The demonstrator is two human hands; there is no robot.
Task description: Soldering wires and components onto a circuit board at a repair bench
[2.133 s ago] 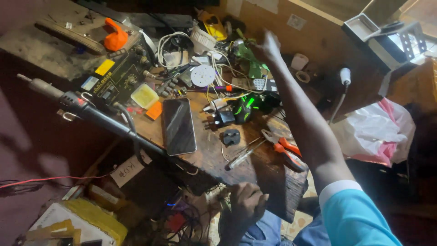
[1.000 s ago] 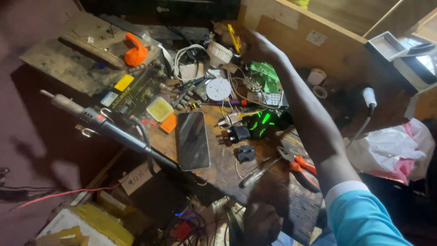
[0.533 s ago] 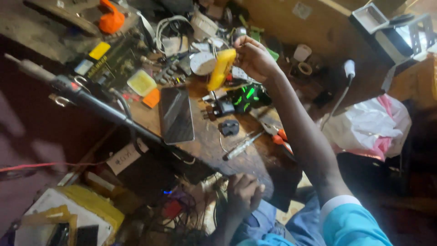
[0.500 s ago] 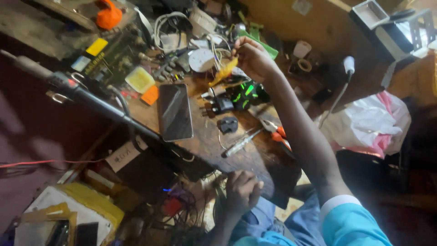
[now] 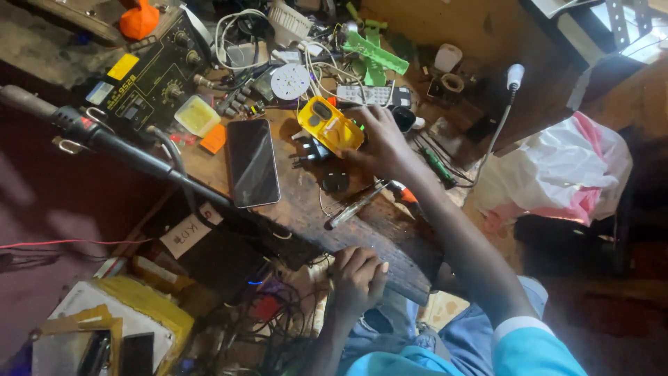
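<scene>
The right hand is reaching out over the middle of the cluttered wooden tabletop, its fingers grasping a yellow tool case by its near end. The case is lying just beyond the fingertips, toward the far edge of the tabletop, with its long axis running diagonally from the hand up and away to the far left. It is resting on or just above a heap of black plugs and a green-lit gadget; whether it is touching them cannot be told.

The left hand is well apart from the case, down at the near edge of the tabletop, its fingers curled shut around something small and thin that is too hidden to name. So the right hand is the one at the case.

A dark phone is lying flat just to the left of the case, long axis pointing across the tabletop. A metal-tipped screwdriver is lying between the two hands, nearer the right wrist. A white round disc and a grey remote are sitting beyond the case, toward the far edge.
</scene>
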